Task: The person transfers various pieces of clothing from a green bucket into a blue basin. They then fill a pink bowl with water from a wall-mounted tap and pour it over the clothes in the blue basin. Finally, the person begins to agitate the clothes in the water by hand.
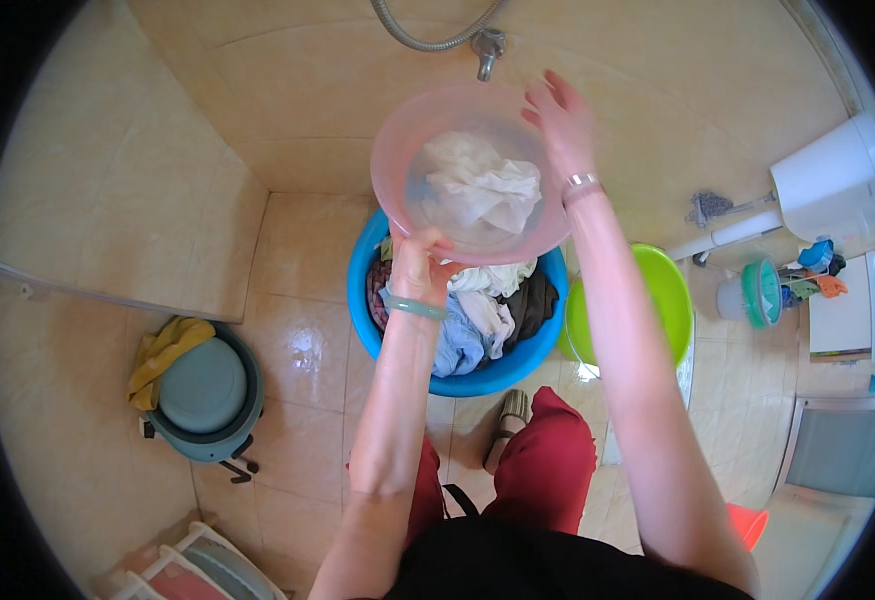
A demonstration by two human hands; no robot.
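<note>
My left hand (421,262) grips the near rim of a translucent pink basin (392,150), its fingers closed at the edge. A wet white cloth (483,185) lies crumpled inside the basin. Beside the basin's far right rim, my right hand (564,125) is open, its fingers stretched toward the wall; whether it touches the rim is hard to tell. The basin is held below a metal tap (488,52), above a blue tub (478,384). Several clothes (473,325) fill the tub, light blue, white and dark ones among them.
A lime green bucket (664,295) stands right of the tub. At the left is a grey-green stacked basin (208,385) with a yellow cloth (163,355) over it. A white toilet (830,178) and a small bin (738,297) are at the right. A metal hose (428,44) hangs above.
</note>
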